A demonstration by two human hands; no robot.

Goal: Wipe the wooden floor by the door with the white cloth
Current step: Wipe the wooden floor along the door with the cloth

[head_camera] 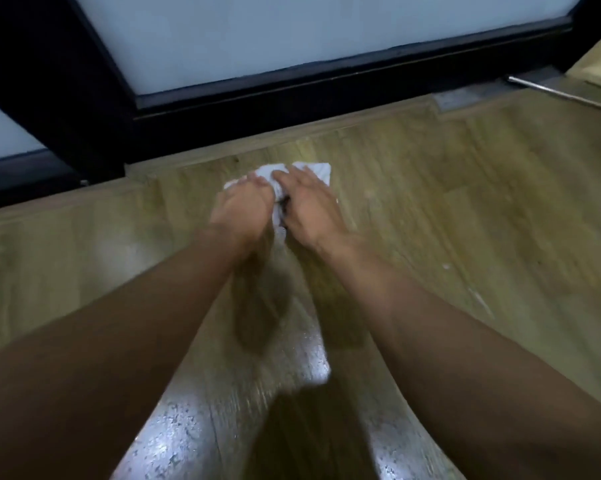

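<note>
A crumpled white cloth (313, 170) lies on the wooden floor (465, 209), close to the dark bottom frame of the door (292, 95). Both my hands press down on it side by side. My left hand (242, 204) covers the cloth's left part with fingers curled into the fabric. My right hand (307, 206) lies flatter over its right part. Most of the cloth is hidden under the hands; its far edge and a strip between the hands show.
The door has frosted glass panels (257, 39) in black frames. A metal rod (562, 93) lies along the threshold at the far right. Wet, shiny patches (313, 365) reflect light on the floor near me, between my forearms.
</note>
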